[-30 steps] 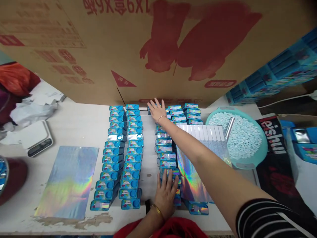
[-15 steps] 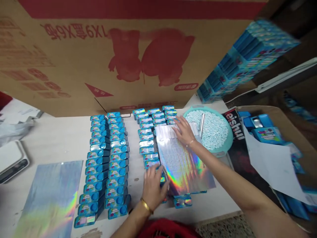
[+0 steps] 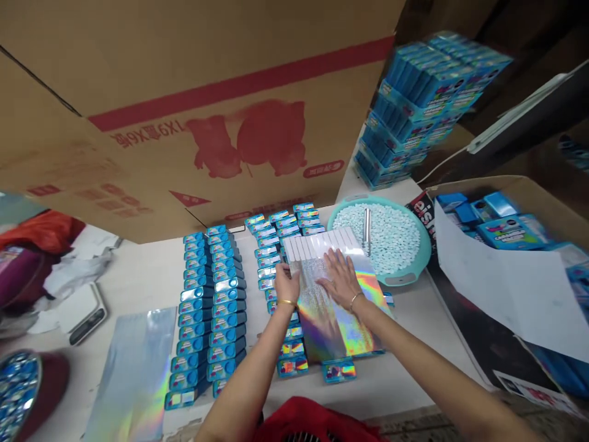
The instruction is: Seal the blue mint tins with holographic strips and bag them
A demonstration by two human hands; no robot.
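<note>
Head view: around the lower centre of the frame, the right hand (image 3: pixel 341 279) lies with fingers fanned flat, its grip slack, on a glossy, rainbow-reflecting sheet (image 3: pixel 324 325) with white strips (image 3: pixel 322 242) near its top edge. The left hand (image 3: pixel 286 283) curls at the sheet's left edge; whether its grip pinches it is unclear. Left of centre, rounded oblong blue tins (image 3: pixel 229 323) stand in columns on the pale surface (image 3: pixel 138 276). Right of centre, a round turquoise bowl (image 3: pixel 405 279) holds small pale pellets (image 3: pixel 396 233) and a shiny metal cylinder (image 3: pixel 367 230).

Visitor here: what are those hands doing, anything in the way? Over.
Left hand at left edge of shiny sheet, grip unclear. Right hand spread flat on it. Blue tins crowd the left; nothing visibly blocking.
</note>
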